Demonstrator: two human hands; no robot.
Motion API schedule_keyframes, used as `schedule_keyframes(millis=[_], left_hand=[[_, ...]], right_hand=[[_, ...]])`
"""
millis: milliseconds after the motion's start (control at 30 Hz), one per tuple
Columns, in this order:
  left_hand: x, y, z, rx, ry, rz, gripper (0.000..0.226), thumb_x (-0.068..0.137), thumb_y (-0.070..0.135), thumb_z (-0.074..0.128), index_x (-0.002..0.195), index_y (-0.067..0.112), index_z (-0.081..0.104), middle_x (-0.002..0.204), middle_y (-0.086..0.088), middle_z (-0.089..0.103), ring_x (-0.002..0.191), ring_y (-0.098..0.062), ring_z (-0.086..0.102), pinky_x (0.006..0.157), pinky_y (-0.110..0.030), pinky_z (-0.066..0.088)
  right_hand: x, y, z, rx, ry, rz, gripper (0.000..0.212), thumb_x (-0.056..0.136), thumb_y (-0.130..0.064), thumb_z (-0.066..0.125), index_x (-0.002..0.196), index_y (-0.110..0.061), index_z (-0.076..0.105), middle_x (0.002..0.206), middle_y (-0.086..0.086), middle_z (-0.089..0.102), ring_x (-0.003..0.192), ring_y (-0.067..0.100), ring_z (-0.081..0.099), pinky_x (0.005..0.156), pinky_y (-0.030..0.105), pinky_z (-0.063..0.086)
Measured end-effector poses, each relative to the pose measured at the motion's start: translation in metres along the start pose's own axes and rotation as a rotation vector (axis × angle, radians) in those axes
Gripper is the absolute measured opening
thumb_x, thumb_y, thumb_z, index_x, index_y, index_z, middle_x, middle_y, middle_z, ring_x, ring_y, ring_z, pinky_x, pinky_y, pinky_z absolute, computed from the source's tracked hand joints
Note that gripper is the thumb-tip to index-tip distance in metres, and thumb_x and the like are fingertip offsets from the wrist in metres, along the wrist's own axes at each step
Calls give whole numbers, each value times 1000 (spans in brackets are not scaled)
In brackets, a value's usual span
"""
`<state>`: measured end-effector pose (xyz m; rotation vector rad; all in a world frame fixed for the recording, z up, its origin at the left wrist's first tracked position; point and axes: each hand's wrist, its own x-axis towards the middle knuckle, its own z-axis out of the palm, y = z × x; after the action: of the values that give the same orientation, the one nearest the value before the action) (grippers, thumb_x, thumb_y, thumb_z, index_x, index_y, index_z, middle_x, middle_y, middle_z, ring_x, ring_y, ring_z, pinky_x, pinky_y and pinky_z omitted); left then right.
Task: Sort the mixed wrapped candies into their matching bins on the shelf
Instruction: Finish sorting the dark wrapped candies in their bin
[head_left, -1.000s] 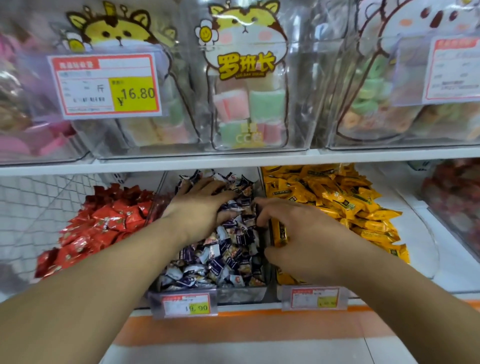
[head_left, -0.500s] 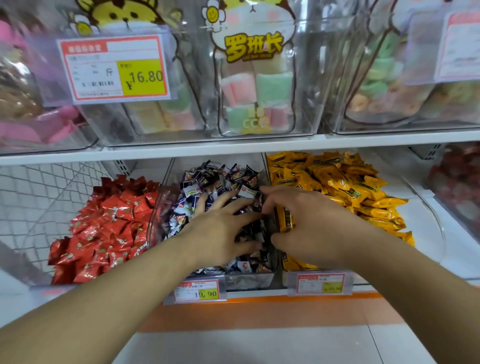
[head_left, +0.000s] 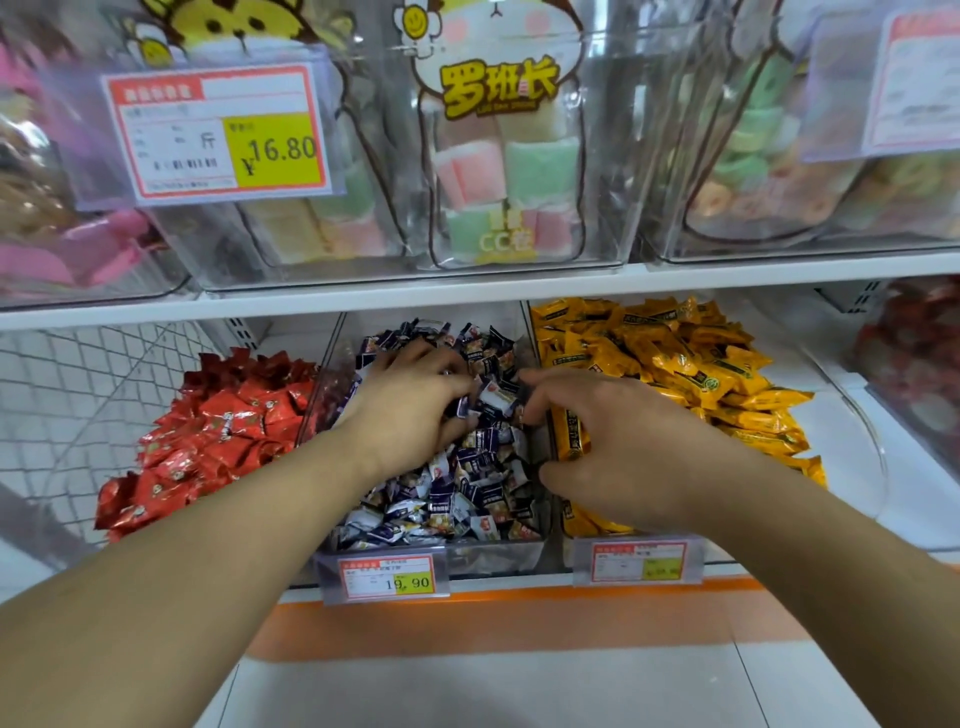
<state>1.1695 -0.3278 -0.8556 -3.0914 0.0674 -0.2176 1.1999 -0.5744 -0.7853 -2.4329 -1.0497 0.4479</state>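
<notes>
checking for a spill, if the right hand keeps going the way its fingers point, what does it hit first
Probably the blue-and-white candies in the middle bin: the right hand points left toward them, with the left hand next in line. Depth is unclear.

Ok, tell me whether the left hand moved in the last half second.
Yes. The left hand went deeper into the bin, away from its price tag.

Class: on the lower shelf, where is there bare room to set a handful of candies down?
Bare white shelf shows right of the yellow candies. The dark-wrapped candies are crowded, with the left hand and right hand in them; the red candies are heaped.
</notes>
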Motion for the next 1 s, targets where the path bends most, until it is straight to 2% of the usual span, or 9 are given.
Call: schedule_keyframes(millis=[300, 367, 467, 533, 567, 667, 700, 767, 1000], left_hand=[[-6, -4, -7, 22, 68, -50, 31, 92, 47, 70, 120, 33, 70, 146, 10, 54, 141, -24, 39, 114, -49, 29], [-10, 1, -9, 22, 90, -17, 39, 88, 37, 76, 125, 34, 67, 152, 8, 49, 146, -27, 33, 116, -53, 26], [-16, 8, -9, 34, 51, 169, 71, 77, 6, 79, 138, 34, 58, 157, 6, 42, 151, -25, 27, 120, -52, 28], [-18, 10, -5, -66, -55, 246, 80, 72, -9, 73, 139, 31, 61, 153, 8, 48, 146, -20, 39, 119, -43, 36], [-19, 8, -2, -134, -119, 241, 73, 77, -9, 69, 137, 32, 64, 149, 11, 51, 141, -16, 45, 116, -38, 41], [-22, 2, 5, -160, -180, 176, 37, 100, 24, 56, 132, 39, 67, 144, 22, 53, 134, -6, 49, 118, -32, 33], [-23, 1, 6, -120, -181, 160, 33, 103, 40, 50, 132, 42, 66, 143, 24, 52, 133, -4, 48, 120, -32, 27], [-24, 1, 6, -43, -213, 143, 45, 99, 62, 38, 130, 45, 66, 142, 23, 50, 132, -4, 46, 121, -37, 23], [-14, -1, -16, 132, -313, 59, 47, 95, 65, 49, 131, 41, 65, 138, 14, 50, 136, -15, 41, 120, -42, 25]], right_hand=[[0, 1, 0, 0, -10, -7, 36, 88, -26, 69, 118, -40, 55, 163, -28, 22, 149, 6, 27, 98, 19, 27], [0, 0, 0, -4, -8, -7, 37, 88, -26, 69, 120, -38, 55, 163, -28, 23, 148, 6, 27, 96, 19, 27], [1, 0, 0, -1, -4, 0, 38, 86, -25, 69, 119, -36, 55, 158, -23, 34, 141, 11, 38, 99, 25, 39], [2, -1, 0, -1, -2, 9, 38, 85, -25, 69, 118, -36, 55, 154, -20, 39, 134, 13, 44, 98, 31, 46], [2, -1, 1, -7, -1, 9, 38, 85, -25, 69, 119, -36, 55, 156, -22, 36, 137, 13, 42, 96, 28, 45], [1, -2, 1, -20, 1, -6, 37, 87, -24, 68, 119, -36, 55, 162, -27, 25, 145, 8, 33, 91, 23, 34], [1, -1, 0, -21, 4, -10, 36, 87, -24, 68, 119, -35, 55, 162, -26, 25, 144, 8, 33, 91, 22, 34], [1, -2, 1, -18, 1, -7, 37, 87, -23, 68, 119, -35, 54, 162, -26, 26, 144, 7, 34, 91, 22, 34], [1, 1, 1, -11, -7, -18, 36, 88, -25, 68, 120, -35, 54, 163, -28, 22, 146, 6, 31, 93, 20, 30]])
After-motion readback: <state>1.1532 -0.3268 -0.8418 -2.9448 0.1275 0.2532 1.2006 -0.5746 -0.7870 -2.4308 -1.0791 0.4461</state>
